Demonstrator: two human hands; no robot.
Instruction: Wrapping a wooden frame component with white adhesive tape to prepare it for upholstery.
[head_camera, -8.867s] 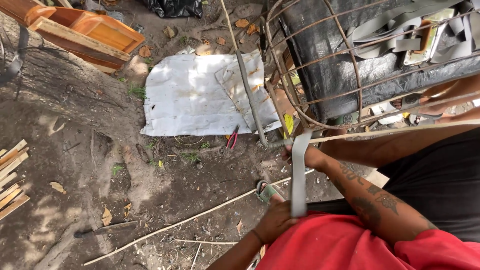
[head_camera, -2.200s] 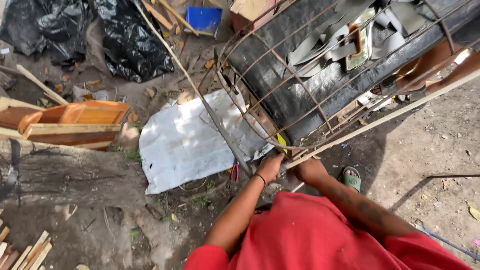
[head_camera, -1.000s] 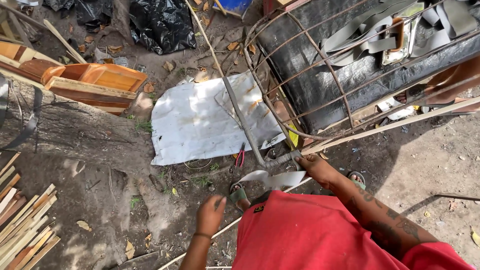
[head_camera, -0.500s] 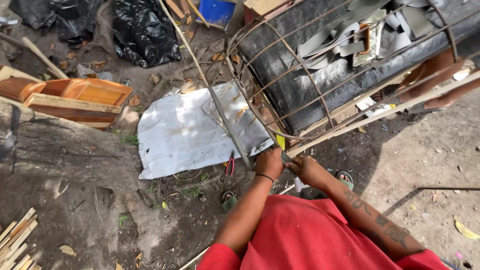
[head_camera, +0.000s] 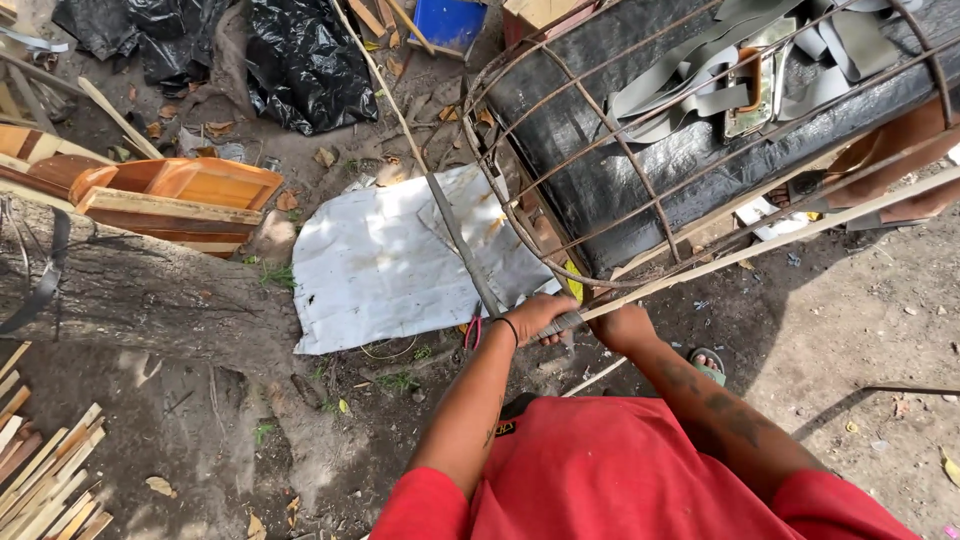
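The fingers of the left hand (head_camera: 535, 318) are curling shut around a grey strap (head_camera: 462, 243) just where it is meeting the lower edge of a rounded wire frame (head_camera: 620, 150). A dark band is sitting on that wrist. The right hand (head_camera: 622, 325) is closing beside it, near enough to be almost touching, and it is gripping the end of a long pale cane (head_camera: 760, 240) that is running up and to the right across the frame; whether its fingers are also pinching the strap cannot be told, since the knuckles are hiding them.

The strap is stretching away from the left hand, up and to the left, over a crumpled white sheet (head_camera: 390, 265) lying on the dirt. It is looking flat, thin and limp, so it will probably be light and bend freely but could slip through a loose grip; holding it close to the frame, as the left hand is doing, looks the surest place. The cane is appearing stiff and springy, best held near its end. The frame's rusty bars are looking rigid and rough.

Behind the frame a black cloth-covered block (head_camera: 700, 140) is carrying more grey strapping (head_camera: 700, 85). Further out, orange wooden pieces (head_camera: 180, 195) are resting against a tree trunk (head_camera: 140, 295), black plastic bags (head_camera: 300, 60) are lying above them, and cut sticks (head_camera: 45, 480) are piling up at the lower left. The person is wearing a red shirt (head_camera: 620, 470).
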